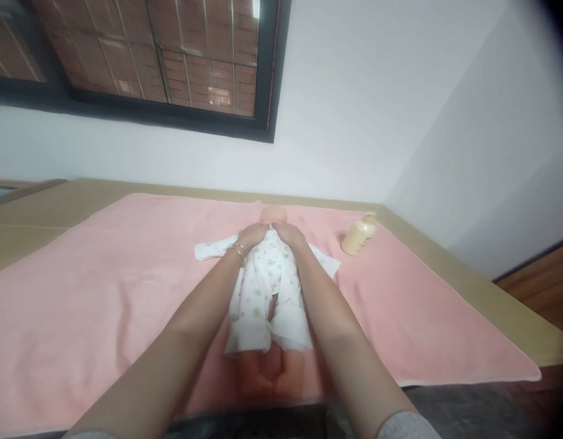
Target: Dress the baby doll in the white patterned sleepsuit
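Note:
A baby doll (273, 214) lies on its back on a pink blanket, its head at the far side and its bare legs (288, 369) toward me. It wears a white printed baby outfit (249, 292) whose sleeves spread out to both sides. At the neckline, my left hand (254, 233) has its fingers closed on the cloth. Close beside it, my right hand (288, 235) grips the other side of the collar. Bracelets circle my left wrist. The fingertips are partly hidden behind my hands, and my forearms run along both sides of the doll.
The pink blanket (162, 292) covers much of a tan surface (450, 268). A pale yellow pump bottle (359, 236) stands on the blanket to the right of the doll. Behind are a white wall (345, 122) and a dark-framed window (263, 79).

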Demonstrator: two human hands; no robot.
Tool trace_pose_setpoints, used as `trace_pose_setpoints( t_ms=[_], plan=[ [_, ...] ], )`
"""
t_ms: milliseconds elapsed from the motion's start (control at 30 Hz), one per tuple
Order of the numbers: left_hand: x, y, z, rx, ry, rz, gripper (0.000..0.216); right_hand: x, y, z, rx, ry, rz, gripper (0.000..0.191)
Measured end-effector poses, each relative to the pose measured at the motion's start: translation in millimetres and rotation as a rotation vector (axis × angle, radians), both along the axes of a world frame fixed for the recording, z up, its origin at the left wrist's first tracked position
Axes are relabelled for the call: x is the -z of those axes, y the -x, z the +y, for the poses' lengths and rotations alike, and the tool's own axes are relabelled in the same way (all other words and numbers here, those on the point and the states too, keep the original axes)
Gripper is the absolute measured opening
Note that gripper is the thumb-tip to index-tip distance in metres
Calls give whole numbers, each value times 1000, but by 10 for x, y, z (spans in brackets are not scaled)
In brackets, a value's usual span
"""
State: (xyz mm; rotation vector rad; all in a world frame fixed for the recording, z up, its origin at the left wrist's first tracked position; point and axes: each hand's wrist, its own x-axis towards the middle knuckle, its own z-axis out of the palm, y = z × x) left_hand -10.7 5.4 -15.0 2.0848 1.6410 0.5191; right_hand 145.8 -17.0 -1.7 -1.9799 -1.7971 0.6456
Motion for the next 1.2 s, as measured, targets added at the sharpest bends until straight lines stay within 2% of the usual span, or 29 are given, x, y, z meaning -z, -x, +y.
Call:
trace_pose_setpoints(
  t_ms=[300,600,933,1200],
  plan=[
    [44,-29,-24,-73,-50,-18,51,149,-20,26,64,-109,15,66],
    [149,-65,42,-123,-121,-76,56,229,-46,85,102,-165,57,71],
    [144,-78,25,-137,-157,-127,58,271,-59,125,136,-201,86,73],
    [102,-95,-41,-171,-160,-136,56,290,-41,99,168,-251,68,66]
  ],
)
